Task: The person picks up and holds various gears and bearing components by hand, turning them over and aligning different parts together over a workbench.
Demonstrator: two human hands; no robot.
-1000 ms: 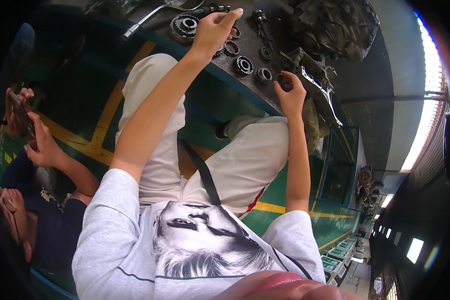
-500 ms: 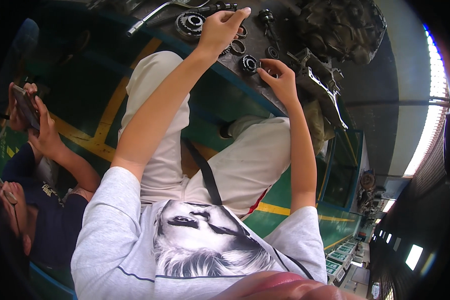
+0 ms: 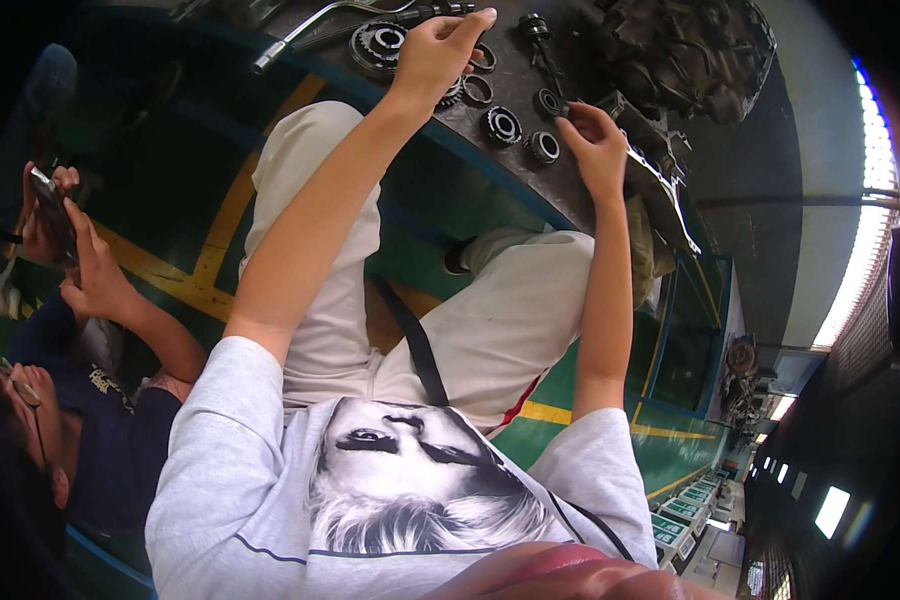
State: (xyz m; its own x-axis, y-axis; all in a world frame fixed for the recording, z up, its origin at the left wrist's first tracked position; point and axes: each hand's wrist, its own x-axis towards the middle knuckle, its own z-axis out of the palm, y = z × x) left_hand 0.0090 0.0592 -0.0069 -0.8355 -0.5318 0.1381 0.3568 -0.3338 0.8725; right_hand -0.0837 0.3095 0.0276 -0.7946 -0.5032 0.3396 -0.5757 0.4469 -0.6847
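My left hand (image 3: 432, 62) reaches over the metal bench top, thumb and forefinger pinched together; whatever they hold is too small or hidden to name. Just below it lie a metal ring (image 3: 478, 91) and another ring (image 3: 483, 58), partly covered by the fingers. My right hand (image 3: 598, 145) is closed at the fingertips on the edge of a small dark bearing (image 3: 547, 102). Nearer to me rest a toothed gear (image 3: 501, 126) and a silver roller bearing (image 3: 542, 147). A larger gear (image 3: 378, 46) sits left of my left hand.
Behind my right hand are a big dark gearbox housing (image 3: 685, 50) and a pale metal casing edge (image 3: 665, 185). A shaft (image 3: 536, 40) stands between the hands. A long-handled wrench (image 3: 300, 35) lies at the bench's left. A person (image 3: 120, 400) with a phone (image 3: 53, 212) is at left.
My right hand has moved away from the toothed gear, right and farther out, to the small dark bearing. The silver roller bearing is now uncovered. My left hand has barely shifted.
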